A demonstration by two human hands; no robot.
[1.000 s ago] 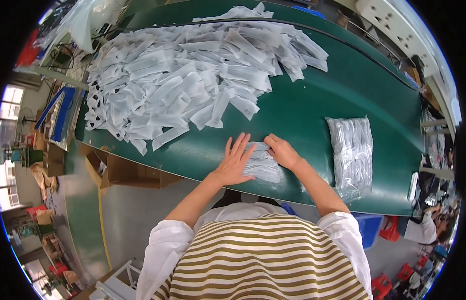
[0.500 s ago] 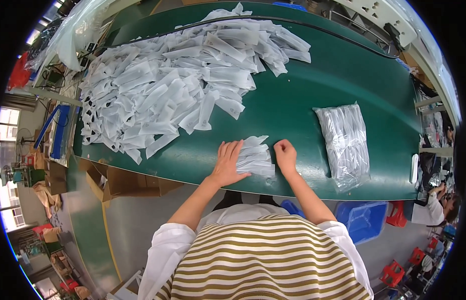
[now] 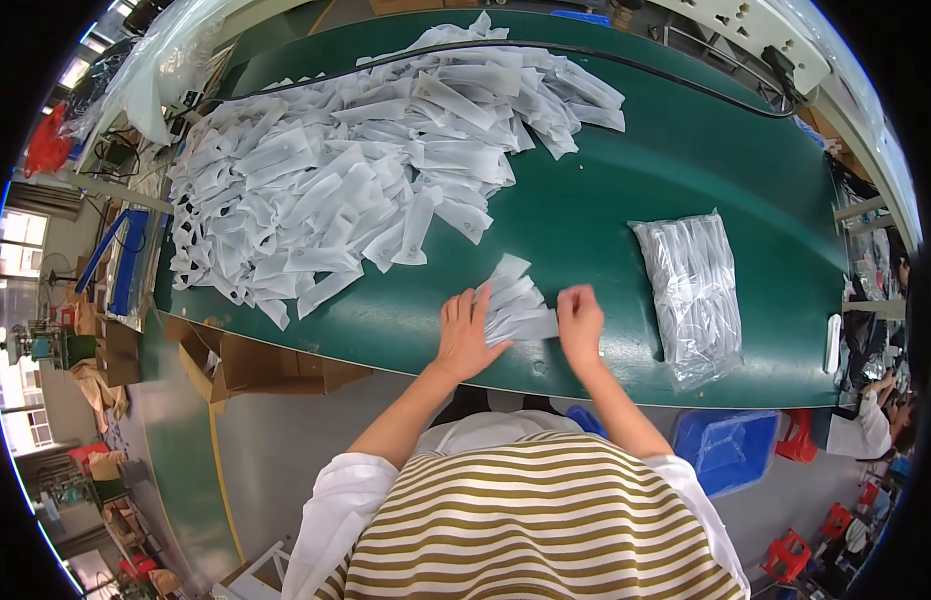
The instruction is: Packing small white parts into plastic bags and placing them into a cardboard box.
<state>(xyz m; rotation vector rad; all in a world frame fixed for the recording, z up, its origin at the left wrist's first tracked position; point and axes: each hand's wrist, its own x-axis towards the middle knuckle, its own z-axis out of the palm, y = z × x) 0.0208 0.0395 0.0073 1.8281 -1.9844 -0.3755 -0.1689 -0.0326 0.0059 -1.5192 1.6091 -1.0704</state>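
Observation:
A small fanned bundle of frosted white plastic sleeves (image 3: 516,309) lies near the front edge of the green table. Over its left end rests my left hand (image 3: 467,335), fingers stretched out and thumb along the near side. My right hand (image 3: 581,325) is at the bundle's right end, its fingers curled closed and slightly blurred. One sleeve's end meets the side of that hand; whether the fingers pinch anything is hidden. A large heap of similar sleeves (image 3: 315,190) covers the table's far left. To the right lies a clear bag packed with sleeves (image 3: 688,295).
A black cable (image 3: 625,58) runs across the back of the green table (image 3: 585,220). Below the front edge are an open cardboard box (image 3: 270,372) at left and a blue bin (image 3: 725,455) at right. Another person (image 3: 870,425) sits at the far right.
The bundle has fanned out, its far sleeves tilting up and its near one reaching right. My right hand now meets a sleeve's end; my left hand has stayed on the bundle.

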